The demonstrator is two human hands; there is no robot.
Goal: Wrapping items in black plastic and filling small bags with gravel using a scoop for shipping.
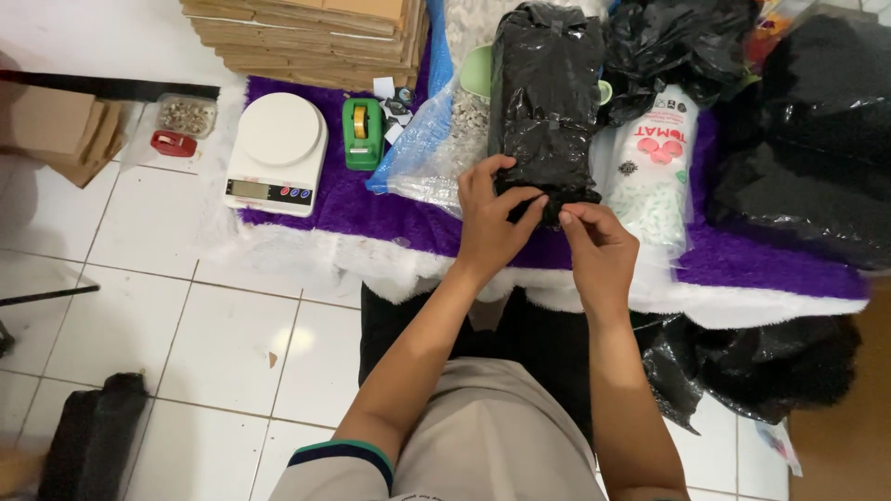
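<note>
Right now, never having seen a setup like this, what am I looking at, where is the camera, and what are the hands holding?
There is no machine here: a person works with two bare hands, filmed by one camera on their head that looks down. The left hand and right hand both pinch the near end of a long parcel wrapped in black plastic. It lies on a purple furry cloth with a white edge, over a tiled floor. On the cloth there are also a white kitchen scale, a green tape dispenser, a clear bag of small pale bits and a printed white bag. Flat cardboard sheets are stacked behind.
</note>
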